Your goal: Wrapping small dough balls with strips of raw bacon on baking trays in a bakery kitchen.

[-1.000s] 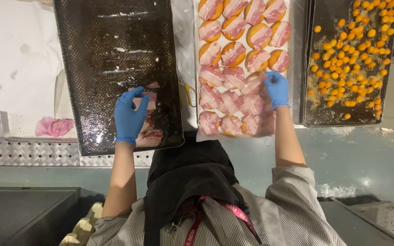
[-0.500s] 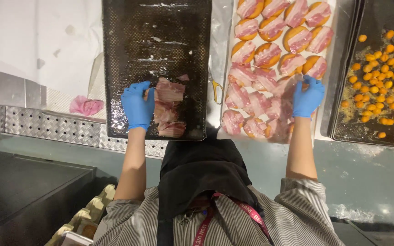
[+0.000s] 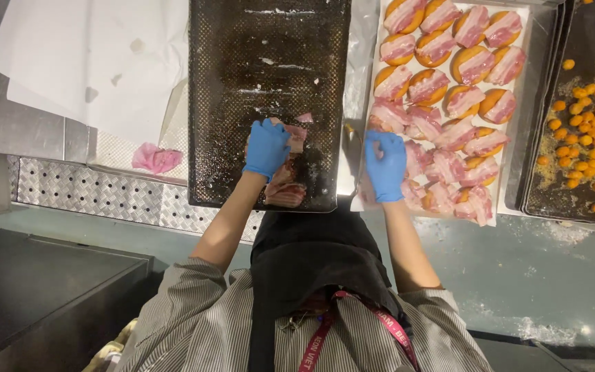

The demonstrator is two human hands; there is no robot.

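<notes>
Steel worktop, two trays: left hand grips bacon on the dark tray's near edge; right hand lies flat on wrapped rounds filling the white tray. Bacon's nearly gone.

**Blue Gloves Among Pink and Orange**

Both the left hand and the right hand are wearing bright blue gloves. Pink-and-white streaked bacon strips are lying on a black perforated tray. At three o'clock, orange rounds are showing under pink bacon on white paper. The shirt is showing fine grey stripes.
</notes>
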